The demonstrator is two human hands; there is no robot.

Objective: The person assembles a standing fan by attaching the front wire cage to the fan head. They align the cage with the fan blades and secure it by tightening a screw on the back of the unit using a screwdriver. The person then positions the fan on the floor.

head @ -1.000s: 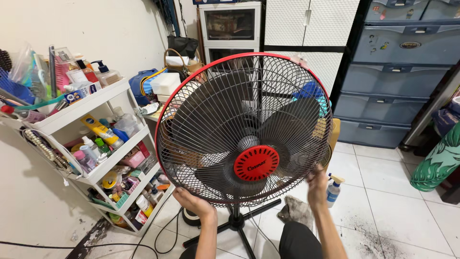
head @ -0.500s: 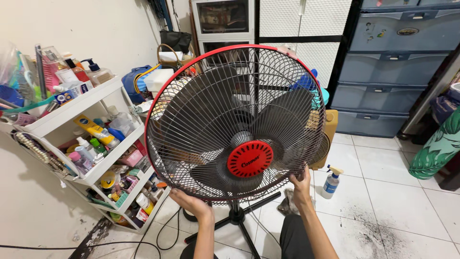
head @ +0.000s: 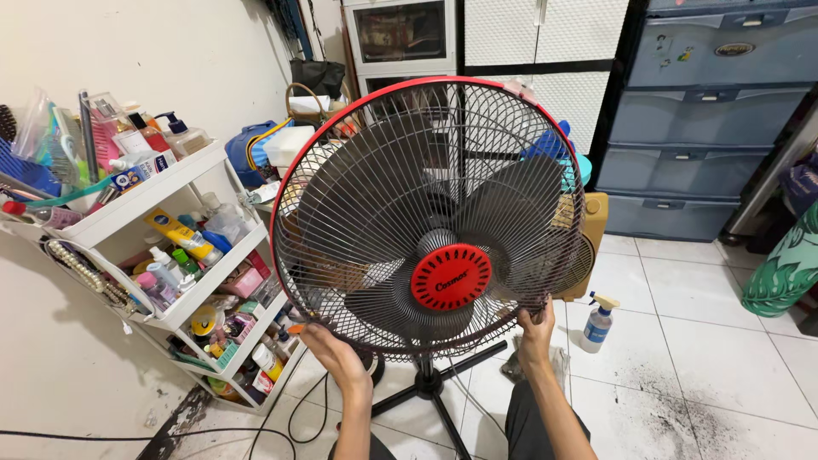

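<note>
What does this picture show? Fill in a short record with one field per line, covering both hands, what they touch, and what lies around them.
Left hand: grips the lower left rim of the fan grille
Right hand: grips the lower right rim of the grille
Fan hub: red, round, at the grille's centre
Blades: dark, behind the grille
Stand: black, on the tiled floor
Left of fan: white shelf crowded with bottles
Right of fan: spray bottle on the floor
Behind: blue drawers

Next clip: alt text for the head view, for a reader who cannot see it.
Both hands, left hand and right hand, grip the lower rim of a round black wire fan grille with red rim on a standing fan. A cluttered white plastic shelf stands left, a spray bottle right.
</note>
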